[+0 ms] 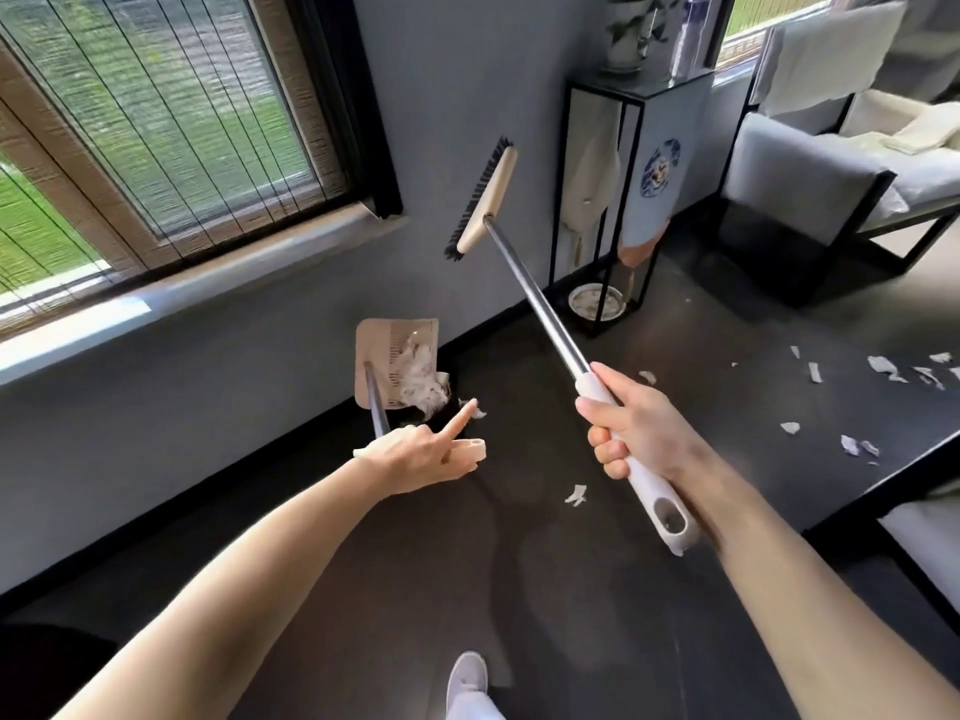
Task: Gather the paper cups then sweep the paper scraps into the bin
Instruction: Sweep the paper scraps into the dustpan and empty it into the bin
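Sweeping underway: right hand [639, 428] clasps the lifted broom [530, 293], left hand [415, 459] the loaded dustpan [384, 350]; remaining paper scraps [883, 366] likely next.

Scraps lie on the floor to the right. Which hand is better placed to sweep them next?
Right. The right hand grips the broom, raised off the floor, and the loose scraps lie on its side. The left hand holds the dustpan by the wall.

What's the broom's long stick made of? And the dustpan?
The broom's stick looks like metal: silvery grey with a bright shine along it. Its white grip looks like smooth plastic. The dustpan is probably plastic too: matt beige, moulded with thin ribs.
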The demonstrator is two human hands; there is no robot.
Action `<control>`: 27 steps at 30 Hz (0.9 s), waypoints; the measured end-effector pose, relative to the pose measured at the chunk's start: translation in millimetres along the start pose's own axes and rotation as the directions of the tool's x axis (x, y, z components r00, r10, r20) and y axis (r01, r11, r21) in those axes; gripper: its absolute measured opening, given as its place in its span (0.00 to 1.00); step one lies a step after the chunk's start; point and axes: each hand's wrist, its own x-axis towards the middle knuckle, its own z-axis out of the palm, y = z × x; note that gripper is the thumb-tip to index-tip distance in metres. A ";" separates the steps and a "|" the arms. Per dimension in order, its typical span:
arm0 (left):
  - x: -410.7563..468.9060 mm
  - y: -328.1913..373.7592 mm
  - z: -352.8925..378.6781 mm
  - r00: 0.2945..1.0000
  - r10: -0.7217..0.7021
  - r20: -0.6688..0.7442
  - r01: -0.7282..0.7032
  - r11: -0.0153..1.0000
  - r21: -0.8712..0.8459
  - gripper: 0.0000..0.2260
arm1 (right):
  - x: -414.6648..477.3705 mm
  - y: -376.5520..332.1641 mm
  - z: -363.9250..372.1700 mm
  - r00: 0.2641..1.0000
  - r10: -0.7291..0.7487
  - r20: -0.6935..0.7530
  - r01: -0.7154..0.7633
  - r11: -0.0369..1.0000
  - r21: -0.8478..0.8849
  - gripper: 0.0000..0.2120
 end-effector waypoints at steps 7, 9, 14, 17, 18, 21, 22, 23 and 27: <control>3.1 -9.0 -3.8 0.985 0.147 -0.093 -0.108 0.936 0.335 0.29 | -1.2 14.6 3.7 0.998 0.053 0.022 -0.054 0.998 0.030 0.31; 1.0 -14.0 -5.6 0.970 0.195 -0.143 -0.128 0.916 0.379 0.29 | -1.6 19.0 4.9 0.998 0.061 0.026 -0.062 0.997 0.046 0.31; -18.4 -15.9 -9.6 0.957 0.249 -0.151 -0.159 0.880 0.448 0.29 | -0.7 22.4 8.8 0.997 0.065 0.035 -0.067 0.994 0.082 0.30; -32.3 -12.4 -7.7 0.879 0.388 -0.278 -0.199 0.828 0.523 0.29 | 0.7 22.2 9.8 0.997 0.062 0.046 -0.066 0.994 0.085 0.30; -34.1 -10.5 -1.0 0.893 0.382 -0.236 -0.214 0.824 0.525 0.28 | 0.5 22.7 9.4 0.997 0.062 0.048 -0.066 0.994 0.084 0.30; -32.5 -1.1 34.9 0.954 0.287 -0.088 -0.213 0.853 0.476 0.27 | -0.9 27.0 7.0 0.997 0.060 0.053 -0.064 0.994 0.083 0.31; -32.3 5.7 47.0 0.958 0.283 -0.053 -0.228 0.858 0.460 0.27 | -2.3 30.0 6.4 0.997 0.059 0.053 -0.063 0.995 0.078 0.31; -31.6 13.2 55.7 0.960 0.278 -0.022 -0.239 0.862 0.447 0.27 | -3.8 33.1 6.3 0.997 0.056 0.051 -0.059 0.996 0.073 0.31; -27.0 21.4 63.2 0.945 0.315 0.084 -0.317 0.833 0.454 0.27 | -6.8 43.7 8.7 0.998 0.057 0.037 -0.060 0.992 0.110 0.31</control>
